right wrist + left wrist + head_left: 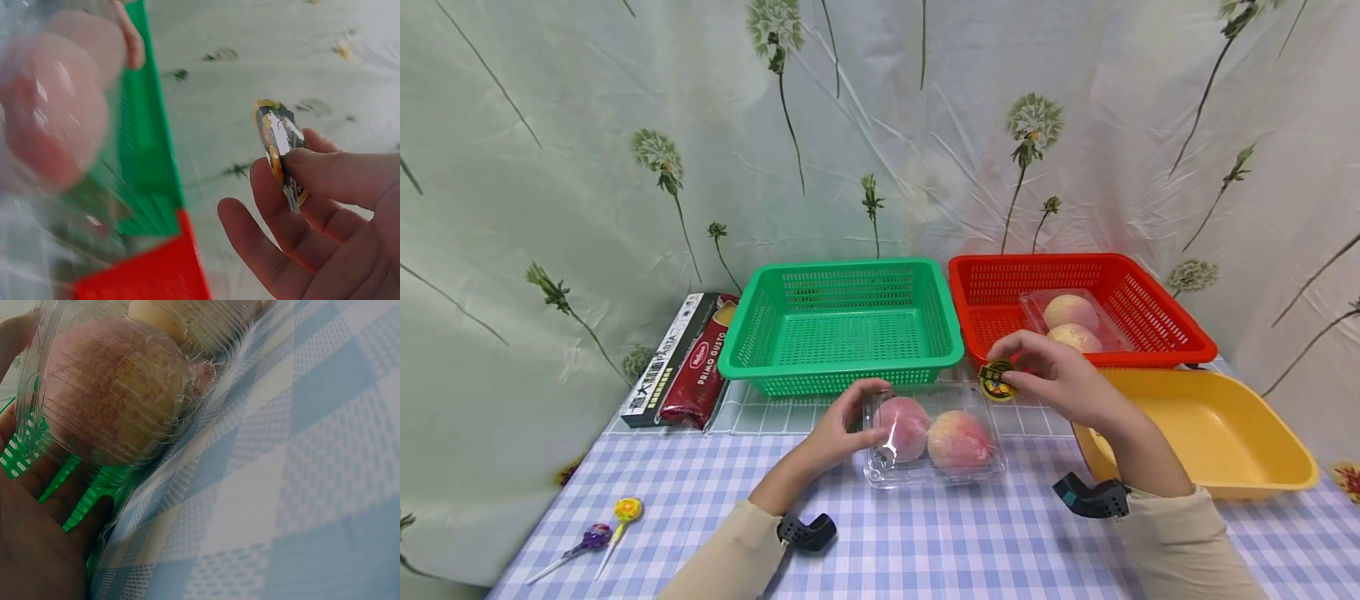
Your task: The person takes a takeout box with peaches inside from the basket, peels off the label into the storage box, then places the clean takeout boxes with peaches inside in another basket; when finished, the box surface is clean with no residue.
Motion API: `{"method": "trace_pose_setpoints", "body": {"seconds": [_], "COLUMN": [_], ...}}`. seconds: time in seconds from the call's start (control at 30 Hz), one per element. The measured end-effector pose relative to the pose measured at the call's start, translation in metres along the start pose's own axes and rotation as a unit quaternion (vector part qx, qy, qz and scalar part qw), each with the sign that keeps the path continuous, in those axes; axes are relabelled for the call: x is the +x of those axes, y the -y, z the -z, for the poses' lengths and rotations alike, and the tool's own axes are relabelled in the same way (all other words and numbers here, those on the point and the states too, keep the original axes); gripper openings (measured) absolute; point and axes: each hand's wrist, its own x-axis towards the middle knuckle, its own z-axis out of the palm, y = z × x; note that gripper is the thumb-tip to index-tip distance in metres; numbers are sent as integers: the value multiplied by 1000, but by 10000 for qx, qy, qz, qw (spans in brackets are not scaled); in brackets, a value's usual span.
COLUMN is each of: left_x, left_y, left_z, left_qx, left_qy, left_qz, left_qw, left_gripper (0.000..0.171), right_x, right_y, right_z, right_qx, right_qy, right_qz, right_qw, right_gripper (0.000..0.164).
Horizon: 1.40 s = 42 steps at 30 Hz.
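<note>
My left hand [838,425] grips the left end of a clear plastic clamshell box [917,481], thumb at the front and fingers behind. Two pink-yellow peaches lie inside it; in the left wrist view one peach [112,387] shows close up through the ribbed plastic. To the upper right of the box, my right hand [1067,379] pinches a small black-and-yellow sticker label [996,382] between thumb and fingers. The right wrist view has this label [275,140] bent and seen almost edge-on, held off the box.
Behind the box stands a green basket [842,372]. A red basket [1138,357] right of it holds another clear box of peaches [1071,312]. A yellow bin [1217,433] sits at right. Pasta packages [696,367] and two lollipops [627,510] lie at left.
</note>
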Motion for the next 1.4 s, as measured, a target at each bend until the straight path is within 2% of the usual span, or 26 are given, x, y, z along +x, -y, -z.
{"method": "trace_pose_setpoints", "body": {"seconds": [0.27,0.43,0.5,0.77,0.87,1.0,1.13,1.4], "left_x": [0,1,1,0,0,0,0,1], "left_y": [2,3,4,2,1,0,0,-1], "left_z": [0,0,-1,-1,-1,0,0,-1], "left_qx": [-111,-161,-155,-100,-85,-87,-81,1], "left_qy": [56,80,83,75,78,82,80,60], "left_qz": [-15,-107,-103,-12,27,52,44,22], "left_qw": [9999,9998,9998,9999,9999,9999,9999,10000], "left_gripper": [64,65,64,64,64,64,63,63], "right_x": [-19,-33,-39,-63,-70,-78,-81,-82], "right_y": [-7,-21,-28,-58,-67,-76,-83,-98], "right_z": [40,64,72,98,106,114,118,113], "right_qx": [-574,-941,-998,-637,-456,-96,-49,150], "right_qy": [-592,-605,-550,-358,-158,249,544,831], "right_qz": [-107,-337,-526,-1169,-1480,-2012,-2378,-2959], "right_qw": [9965,9931,9921,9904,9878,9792,9698,9515], "right_gripper": [26,27,28,31,30,32,36,42]}}
